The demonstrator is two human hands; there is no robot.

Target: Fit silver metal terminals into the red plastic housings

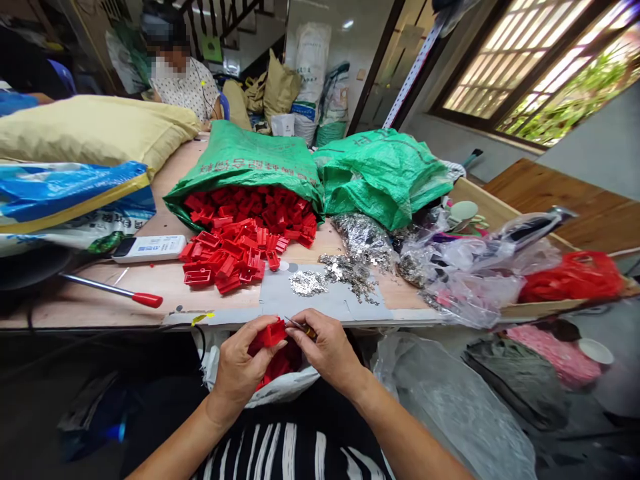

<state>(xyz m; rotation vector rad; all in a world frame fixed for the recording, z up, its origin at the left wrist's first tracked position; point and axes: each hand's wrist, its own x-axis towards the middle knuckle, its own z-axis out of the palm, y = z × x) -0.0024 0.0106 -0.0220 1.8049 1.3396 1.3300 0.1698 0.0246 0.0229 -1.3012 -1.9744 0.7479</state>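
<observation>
Just in front of the table's edge, my left hand is closed round a red plastic housing. My right hand grips a small pointed tool with a thin metal tip and a yellowish handle; its tip is by the housing, and whether they touch I cannot tell. Below both hands, a white sack on my lap has more red parts inside. On the table ahead lie a heap of red housings, a small pile of shiny metal pieces and a second, darker metal pile.
Red parts spill from a green sack; another green sack lies beside it. Clear plastic bags crowd the right side. At left are a red-tipped lever and a white box. A person sits across the table.
</observation>
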